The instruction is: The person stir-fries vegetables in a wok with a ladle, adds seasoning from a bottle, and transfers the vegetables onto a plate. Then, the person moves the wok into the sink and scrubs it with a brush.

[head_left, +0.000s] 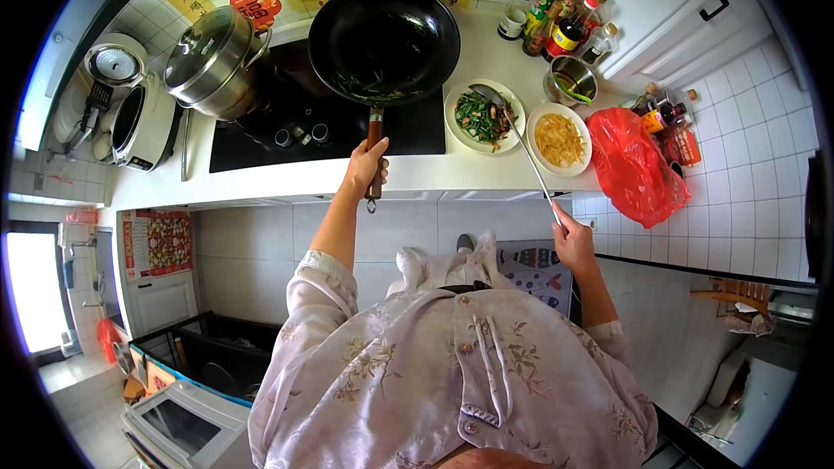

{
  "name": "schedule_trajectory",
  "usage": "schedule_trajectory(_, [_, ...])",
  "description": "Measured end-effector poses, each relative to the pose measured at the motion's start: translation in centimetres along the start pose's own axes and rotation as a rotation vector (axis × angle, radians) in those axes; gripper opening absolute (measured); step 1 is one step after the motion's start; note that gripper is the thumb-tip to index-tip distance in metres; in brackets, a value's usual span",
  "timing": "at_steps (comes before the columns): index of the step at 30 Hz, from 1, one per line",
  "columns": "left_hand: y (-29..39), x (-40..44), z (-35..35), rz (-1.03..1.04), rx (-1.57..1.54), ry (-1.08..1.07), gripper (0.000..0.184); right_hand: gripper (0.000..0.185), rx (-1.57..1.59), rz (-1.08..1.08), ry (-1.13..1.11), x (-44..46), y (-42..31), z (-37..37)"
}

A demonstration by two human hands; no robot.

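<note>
My left hand is wrapped round the wooden handle of a black wok, which is tilted with its inside facing me. Some green vegetable pieces lie at the wok's near side. My right hand grips the end of a long metal spatula. The tool's head rests over a white plate of cooked greens with small brown bits. Beside it stands a second white plate holding pale yellow shreds.
A steel steamer pot stands left on the black cooktop. A rice cooker is further left. Bottles, a metal cup and a red plastic bag occupy the counter's right end.
</note>
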State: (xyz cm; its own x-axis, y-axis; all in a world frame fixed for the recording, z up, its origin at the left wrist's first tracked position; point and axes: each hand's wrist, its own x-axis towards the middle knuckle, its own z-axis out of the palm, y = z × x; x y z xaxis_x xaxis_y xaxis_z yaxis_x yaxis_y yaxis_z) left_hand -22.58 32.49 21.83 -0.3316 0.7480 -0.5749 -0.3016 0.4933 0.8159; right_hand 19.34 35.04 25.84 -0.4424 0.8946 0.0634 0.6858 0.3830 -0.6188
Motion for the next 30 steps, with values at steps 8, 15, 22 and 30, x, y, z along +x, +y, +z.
schedule_trajectory(8, [-0.2,0.1,0.0,0.003,0.008,0.007,0.027,0.042,0.101,0.115,-0.044,-1.7,1.0,-3.0])
schedule_trajectory(15, [-0.3,0.0,0.2,0.005,0.014,0.012,0.028,0.043,0.077,0.237,-0.306,-3.5,0.7,-8.0])
schedule_trajectory(22, [-0.4,0.2,0.1,0.016,-0.001,0.008,0.029,0.044,-0.02,0.156,-0.288,-2.8,2.0,-6.9])
schedule_trajectory(30, [-0.3,0.1,0.0,0.006,-0.007,0.01,0.028,0.042,0.143,-0.065,-0.119,-2.2,6.3,-4.0])
